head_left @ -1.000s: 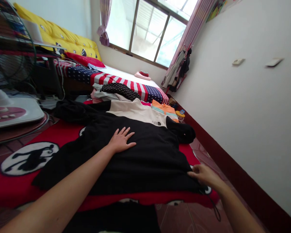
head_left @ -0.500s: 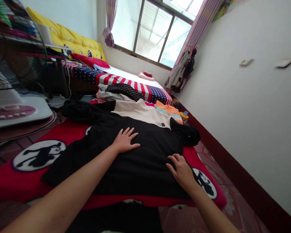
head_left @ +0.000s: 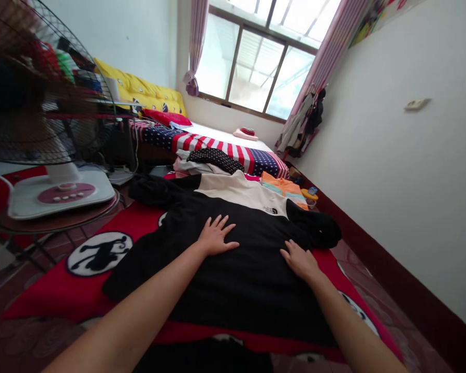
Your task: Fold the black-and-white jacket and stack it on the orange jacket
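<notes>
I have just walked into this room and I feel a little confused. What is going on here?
A person has both bare hands, the left hand and the right hand, spread flat on a black-and-cream long-sleeved top. The top lies spread out on a red mat with round white prints. Behind it stands a bed with a stars-and-stripes cover.

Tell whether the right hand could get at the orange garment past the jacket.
Probably yes: the right hand lies flat on the black-and-beige jacket, and the orange garment sits just beyond the jacket. Only the jacket's soft fabric lies between, so a stretch looks enough.
</notes>
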`<control>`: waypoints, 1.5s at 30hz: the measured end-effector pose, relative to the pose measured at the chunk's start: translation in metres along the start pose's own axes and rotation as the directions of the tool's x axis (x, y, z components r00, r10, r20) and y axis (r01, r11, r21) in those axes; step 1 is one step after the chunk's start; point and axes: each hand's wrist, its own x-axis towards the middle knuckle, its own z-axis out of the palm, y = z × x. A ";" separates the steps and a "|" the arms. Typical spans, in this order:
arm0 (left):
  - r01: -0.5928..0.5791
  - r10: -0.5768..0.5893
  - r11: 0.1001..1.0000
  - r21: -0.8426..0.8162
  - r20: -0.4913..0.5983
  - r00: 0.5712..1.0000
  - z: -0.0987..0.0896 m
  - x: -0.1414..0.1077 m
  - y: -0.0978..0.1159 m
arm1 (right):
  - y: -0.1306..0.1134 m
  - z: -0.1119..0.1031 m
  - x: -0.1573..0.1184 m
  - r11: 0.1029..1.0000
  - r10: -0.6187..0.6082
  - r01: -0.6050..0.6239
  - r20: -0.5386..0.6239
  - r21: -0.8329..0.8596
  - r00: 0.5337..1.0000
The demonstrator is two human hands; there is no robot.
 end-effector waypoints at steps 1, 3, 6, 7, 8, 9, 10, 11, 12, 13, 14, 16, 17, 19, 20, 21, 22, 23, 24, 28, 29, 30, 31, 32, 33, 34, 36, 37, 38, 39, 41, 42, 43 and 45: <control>0.002 -0.002 1.000 -0.002 -0.005 1.000 0.000 0.000 0.000 | -0.008 -0.002 0.008 1.000 0.009 -0.009 -0.002 -0.016 1.000; 0.000 0.000 1.000 -0.010 -0.025 1.000 0.002 0.000 0.000 | -0.032 -0.005 0.021 0.999 -0.048 0.048 -0.054 -0.003 0.997; -0.003 0.001 1.000 -0.028 -0.069 0.998 0.004 0.000 -0.001 | -0.073 0.003 0.029 0.988 -0.124 0.138 -0.156 0.077 0.980; 0.000 -0.003 0.999 -0.036 -0.082 0.997 0.005 0.000 -0.002 | -0.084 0.011 0.030 0.984 -0.123 0.142 -0.173 0.106 0.977; 0.004 -0.009 0.999 -0.045 -0.094 0.996 0.005 0.000 -0.002 | -0.093 0.019 0.031 0.983 -0.107 0.131 -0.181 0.128 0.978; 0.008 -0.014 0.998 -0.058 -0.103 0.995 0.005 0.000 -0.003 | -0.098 0.028 0.031 0.984 -0.081 0.107 -0.183 0.140 0.980; 0.012 -0.020 0.997 -0.072 -0.109 0.994 0.004 -0.001 -0.004 | -0.101 0.035 0.031 0.987 -0.054 0.080 -0.181 0.139 0.982; 0.015 -0.025 0.996 -0.090 -0.113 0.993 0.003 -0.001 -0.004 | -0.102 0.042 0.031 0.989 -0.036 0.062 -0.184 0.134 0.982; 0.020 -0.033 0.994 -0.110 -0.116 0.993 0.002 -0.002 -0.005 | -0.102 0.046 0.032 0.990 -0.025 0.050 -0.188 0.130 0.982; 0.027 -0.044 0.991 -0.132 -0.120 0.992 0.001 -0.003 -0.005 | -0.100 0.049 0.033 0.991 -0.022 0.046 -0.190 0.126 0.981; 0.039 -0.059 0.987 -0.158 -0.125 0.990 0.000 -0.004 -0.006 | -0.099 0.050 0.034 0.991 -0.024 0.049 -0.192 0.125 0.981; 0.074 -0.105 0.971 -0.226 -0.132 0.986 -0.003 -0.007 -0.006 | -0.096 0.050 0.036 0.990 -0.027 0.053 -0.194 0.128 0.981; 0.092 -0.135 0.956 -0.280 -0.137 0.981 -0.005 -0.010 -0.007 | -0.095 0.049 0.037 0.990 -0.025 0.051 -0.197 0.130 0.980; 0.119 -0.194 0.907 -0.403 -0.151 0.969 -0.011 -0.017 -0.010 | -0.095 0.048 0.037 0.990 -0.019 0.047 -0.205 0.133 0.979; 0.124 -0.220 0.882 -0.455 -0.162 0.962 -0.015 -0.022 -0.012 | -0.095 0.048 0.037 0.990 -0.017 0.046 -0.209 0.135 0.978; 0.129 -0.244 0.860 -0.493 -0.177 0.953 -0.021 -0.027 -0.015 | -0.095 0.048 0.037 0.990 -0.015 0.045 -0.211 0.137 0.977; 0.136 -0.268 0.847 -0.515 -0.192 0.944 -0.027 -0.034 -0.020 | -0.096 0.049 0.037 0.989 -0.012 0.043 -0.213 0.140 0.977; 0.146 -0.292 0.840 -0.522 -0.208 0.934 -0.034 -0.041 -0.025 | -0.096 0.049 0.037 0.989 -0.009 0.041 -0.215 0.143 0.977; 0.164 -0.324 0.840 -0.518 -0.236 0.916 -0.042 -0.050 -0.032 | -0.096 0.049 0.037 0.989 -0.007 0.040 -0.218 0.146 0.976; 0.350 -0.505 0.854 -0.385 -0.452 0.735 -0.067 -0.087 -0.065 | -0.098 0.048 0.036 0.988 -0.006 0.041 -0.234 0.146 0.972; 0.425 -0.532 0.847 -0.320 -0.484 0.695 -0.070 -0.095 -0.072 | -0.098 0.048 0.036 0.989 -0.007 0.042 -0.236 0.145 0.972; 0.495 -0.551 0.831 -0.252 -0.485 0.679 -0.072 -0.103 -0.077 | -0.098 0.048 0.035 0.989 -0.007 0.042 -0.237 0.144 0.971; 0.552 -0.571 0.812 -0.190 -0.452 0.685 -0.073 -0.110 -0.081 | -0.099 0.047 0.035 0.989 -0.008 0.043 -0.237 0.144 0.972; 0.590 -0.588 0.796 -0.135 -0.402 0.702 -0.072 -0.115 -0.082 | -0.099 0.047 0.035 0.989 -0.008 0.043 -0.237 0.144 0.971; 0.611 -0.600 0.786 -0.092 -0.348 0.720 -0.071 -0.119 -0.082 | -0.099 0.047 0.035 0.989 -0.008 0.043 -0.239 0.144 0.971; 0.621 -0.608 0.781 -0.067 -0.307 0.732 -0.070 -0.121 -0.081 | -0.098 0.048 0.035 0.988 -0.008 0.044 -0.241 0.145 0.970; 0.621 -0.623 0.776 -0.108 -0.282 0.730 -0.067 -0.123 -0.079 | -0.098 0.048 0.035 0.988 -0.009 0.046 -0.246 0.148 0.969; 0.607 -0.632 0.774 -0.181 -0.287 0.720 -0.067 -0.123 -0.079 | -0.097 0.049 0.035 0.988 -0.009 0.047 -0.247 0.150 0.969; 0.583 -0.643 0.765 -0.272 -0.289 0.709 -0.067 -0.122 -0.081 | -0.097 0.049 0.035 0.987 -0.009 0.048 -0.246 0.152 0.969; 0.553 -0.656 0.748 -0.367 -0.282 0.700 -0.068 -0.122 -0.083 | -0.097 0.049 0.035 0.987 -0.009 0.049 -0.246 0.155 0.969; 0.498 -0.670 0.705 -0.505 -0.244 0.701 -0.071 -0.122 -0.092 | -0.097 0.049 0.035 0.986 -0.010 0.051 -0.249 0.160 0.969; 0.488 -0.672 0.689 -0.536 -0.221 0.707 -0.073 -0.123 -0.097 | -0.097 0.049 0.035 0.985 -0.010 0.052 -0.251 0.163 0.968; 0.488 -0.673 0.678 -0.549 -0.199 0.712 -0.074 -0.125 -0.103 | -0.097 0.049 0.035 0.985 -0.009 0.053 -0.254 0.167 0.967; 0.505 -0.678 0.664 -0.552 -0.159 0.717 -0.075 -0.130 -0.112 | -0.097 0.048 0.035 0.983 -0.005 0.052 -0.255 0.176 0.967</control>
